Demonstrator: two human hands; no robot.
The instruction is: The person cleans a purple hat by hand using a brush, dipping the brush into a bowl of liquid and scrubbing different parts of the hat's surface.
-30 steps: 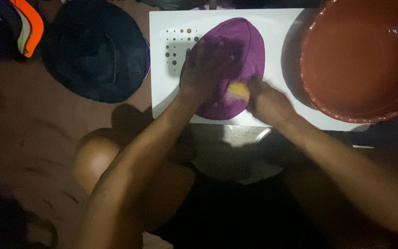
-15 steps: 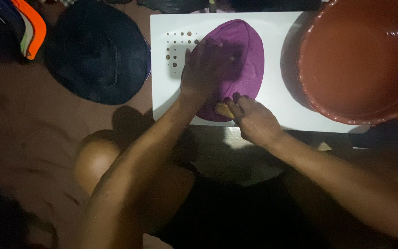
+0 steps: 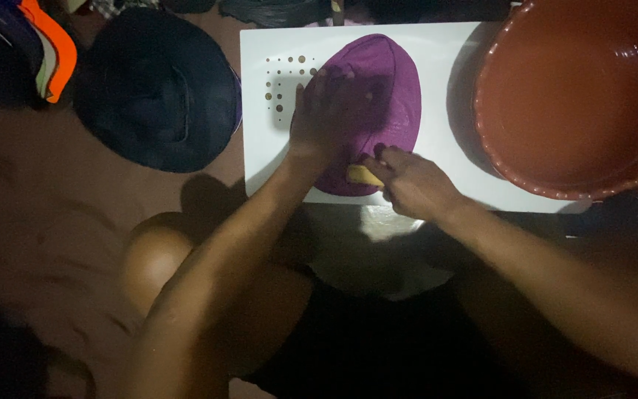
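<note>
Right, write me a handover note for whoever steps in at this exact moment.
Left hand: flat on the purple cap, pinning it to the white board.
Right hand: closed on a small yellow piece, pressed at the cap's near edge.
Red basin sits on the board's right end. A dark hat lies on the floor to the left.
Done: cap spread out on the board, rubbing in hand at the near edge.
Left: cannot tell how much of the cap is covered; the light is dim.

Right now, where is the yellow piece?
In the head view, the yellow piece is in the right hand, at the near edge of the purple cap on the white board.
</note>
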